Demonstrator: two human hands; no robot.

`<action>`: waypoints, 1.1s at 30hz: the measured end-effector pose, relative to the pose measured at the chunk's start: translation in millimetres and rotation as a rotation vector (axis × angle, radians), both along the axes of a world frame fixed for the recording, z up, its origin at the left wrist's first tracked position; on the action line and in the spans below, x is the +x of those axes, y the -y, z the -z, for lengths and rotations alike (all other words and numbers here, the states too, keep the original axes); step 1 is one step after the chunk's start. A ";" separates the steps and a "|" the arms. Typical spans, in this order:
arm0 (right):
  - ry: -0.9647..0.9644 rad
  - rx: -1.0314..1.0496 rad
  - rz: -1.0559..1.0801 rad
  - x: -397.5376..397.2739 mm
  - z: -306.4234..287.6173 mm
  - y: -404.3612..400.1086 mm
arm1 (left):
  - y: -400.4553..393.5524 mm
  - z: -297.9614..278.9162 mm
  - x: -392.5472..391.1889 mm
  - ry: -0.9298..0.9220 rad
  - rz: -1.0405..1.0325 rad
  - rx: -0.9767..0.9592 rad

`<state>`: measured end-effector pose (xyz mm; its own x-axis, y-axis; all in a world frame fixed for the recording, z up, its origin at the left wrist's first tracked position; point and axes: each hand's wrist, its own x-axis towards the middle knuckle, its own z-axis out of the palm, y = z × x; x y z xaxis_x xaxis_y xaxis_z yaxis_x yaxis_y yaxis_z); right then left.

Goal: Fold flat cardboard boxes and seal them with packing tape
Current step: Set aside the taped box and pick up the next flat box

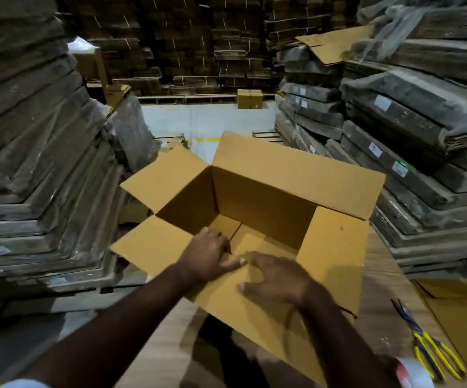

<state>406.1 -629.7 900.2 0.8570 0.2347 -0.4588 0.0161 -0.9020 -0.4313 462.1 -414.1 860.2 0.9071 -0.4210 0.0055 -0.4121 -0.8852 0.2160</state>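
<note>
Both palms flat on the near flap, nothing pinched.

Left hand (208, 254) presses by the flap's inner edge, fingers dipping over it into the box (254, 219); right hand (275, 278) lies spread beside it, fingers relaxed. That box stands open on the cardboard-topped work surface (386, 312) before me, four flaps splayed. Likely light, stiff corrugated board that bends only at its creases (so I'd take flaps near the fold). Arms reach forward, wrists low; a tape roll (413, 373) rides my right wrist, pliers (425, 343) near.
</note>
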 end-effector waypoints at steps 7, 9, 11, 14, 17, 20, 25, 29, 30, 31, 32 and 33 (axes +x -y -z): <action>0.329 -0.033 -0.050 -19.6 39.2 -14.1 | -64.0 -1.7 28.7 0.293 -0.526 -0.367; 0.406 -0.107 -0.144 -11.7 43.9 -6.0 | -104.4 -12.1 49.1 0.253 -0.867 -0.429; 0.498 -0.091 -0.231 -3.1 47.4 -2.1 | -146.8 -5.3 73.4 0.073 -1.113 -0.602; 0.653 -0.012 -0.242 7.8 58.3 6.6 | -171.6 -18.0 74.9 -0.097 -1.262 -1.008; 0.825 0.068 -0.288 7.3 65.6 8.3 | -163.8 -27.0 69.8 -0.113 -1.103 -1.199; 0.837 0.211 -0.314 -1.0 56.5 5.2 | -145.4 -29.0 60.6 -0.016 -0.756 -1.004; 0.007 0.243 -0.126 -29.4 -9.6 -12.2 | -118.1 -12.8 36.7 0.125 -0.223 -0.048; -0.166 0.111 -0.299 -55.1 -42.0 -2.1 | -111.7 -14.7 32.5 -0.053 -0.112 0.183; -0.119 -0.011 -0.367 -56.9 -40.7 -0.5 | -111.0 -22.9 36.8 -0.166 -0.121 0.171; -0.062 -0.121 -0.425 -60.4 -42.0 0.3 | -110.2 -32.0 42.2 -0.288 -0.149 0.168; 0.002 -0.167 -0.435 -64.0 -43.5 2.3 | -109.1 -40.7 47.1 -0.389 -0.174 0.179; 0.075 -0.160 -0.405 -66.8 -46.2 7.2 | -107.0 -51.5 49.2 -0.467 -0.197 0.197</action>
